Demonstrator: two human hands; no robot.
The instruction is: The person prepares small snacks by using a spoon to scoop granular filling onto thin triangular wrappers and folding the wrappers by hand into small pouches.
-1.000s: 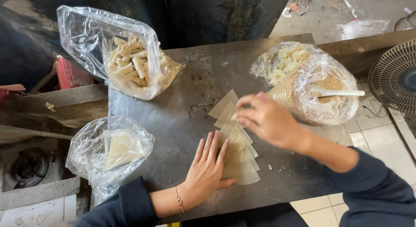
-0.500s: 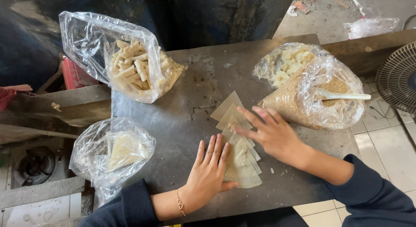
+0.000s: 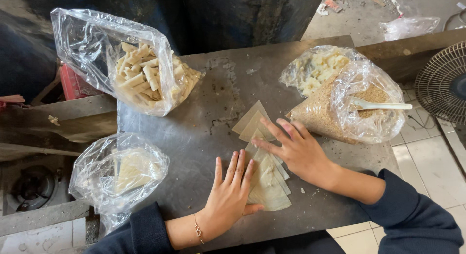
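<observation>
The left hand point(image 3: 229, 196) and right hand point(image 3: 297, 148) are laid flat and open on the fanned row of pastry wrappers point(image 3: 264, 162) mid-table point(image 3: 194, 137), grasping nothing. The right hand has been lowered since earlier.

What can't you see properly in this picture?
- Head view: the lower wrappers lie partly under the left hand and right hand.
- The spoon bowl is sunk in the crumbs bag.
- The fan is cut off by the right edge.
- The stack in the small bag is blurred by crinkled plastic.
</observation>
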